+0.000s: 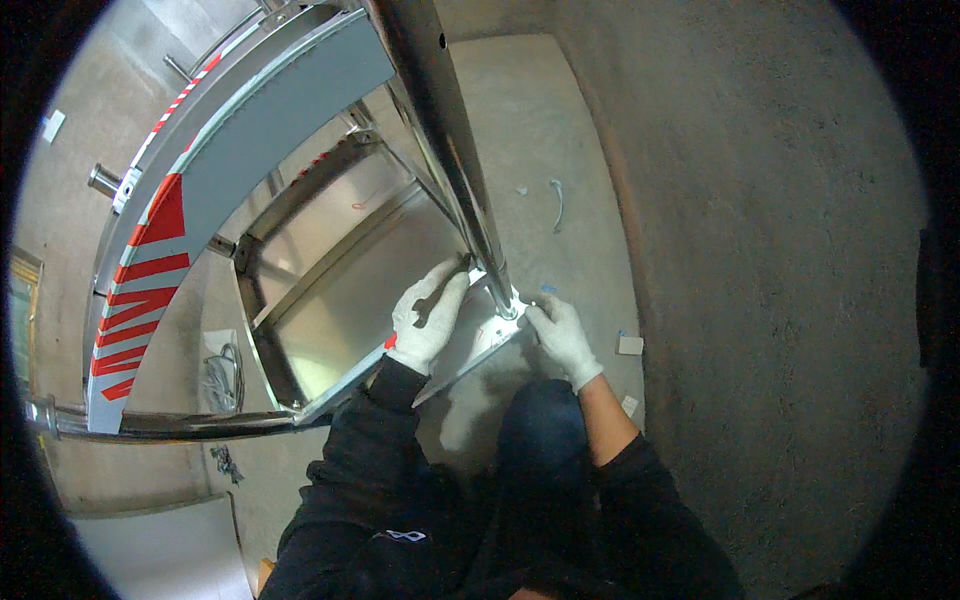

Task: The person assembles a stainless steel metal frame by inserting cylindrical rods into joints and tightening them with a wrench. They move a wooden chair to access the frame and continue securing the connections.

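Bare concrete floor (760, 250), rough; cable coil (222, 375) at left; dim light.

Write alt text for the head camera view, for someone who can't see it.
Two white-gloved hands work at the base of a shiny metal post: the left hand rests flat on a steel panel, the right hand touches the post's foot. A grey, red-striped curved panel arcs at left above a concrete floor.

I'm seeing white knit gloves on my left hand (428, 322) and right hand (563, 338), black sleeves, the right one pushed up, dark trousers.
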`<state>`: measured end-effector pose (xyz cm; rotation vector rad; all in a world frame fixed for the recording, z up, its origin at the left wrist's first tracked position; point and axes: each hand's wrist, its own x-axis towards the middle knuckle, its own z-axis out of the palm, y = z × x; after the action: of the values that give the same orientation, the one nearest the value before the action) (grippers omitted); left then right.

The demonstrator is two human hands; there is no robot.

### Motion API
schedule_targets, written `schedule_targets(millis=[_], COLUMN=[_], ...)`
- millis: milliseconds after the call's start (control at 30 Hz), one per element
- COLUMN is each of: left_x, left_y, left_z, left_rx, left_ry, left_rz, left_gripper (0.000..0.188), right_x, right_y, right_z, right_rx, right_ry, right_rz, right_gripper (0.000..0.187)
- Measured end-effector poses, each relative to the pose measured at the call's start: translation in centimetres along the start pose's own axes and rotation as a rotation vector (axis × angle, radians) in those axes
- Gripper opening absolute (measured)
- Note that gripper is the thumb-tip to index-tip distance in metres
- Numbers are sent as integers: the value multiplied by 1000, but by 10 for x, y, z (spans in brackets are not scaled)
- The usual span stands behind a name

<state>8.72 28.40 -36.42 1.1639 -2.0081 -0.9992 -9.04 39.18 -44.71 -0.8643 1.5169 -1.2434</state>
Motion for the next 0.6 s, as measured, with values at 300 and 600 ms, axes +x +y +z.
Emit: schedule_targets(millis=[300, 600], left_x=[10, 26], left_y=[-17, -5], left_z=[-8, -12], left_rx=[-247, -170], left_ry=[-52, -107], left_rz=[-6, -45], left_gripper=[32, 33], right_x=[8, 6], right_y=[21, 11], right_z=[-3, 0], right_rx=[-65, -55], right_ry=[36, 23], right_rz=[-32, 55], right_gripper=[33, 33])
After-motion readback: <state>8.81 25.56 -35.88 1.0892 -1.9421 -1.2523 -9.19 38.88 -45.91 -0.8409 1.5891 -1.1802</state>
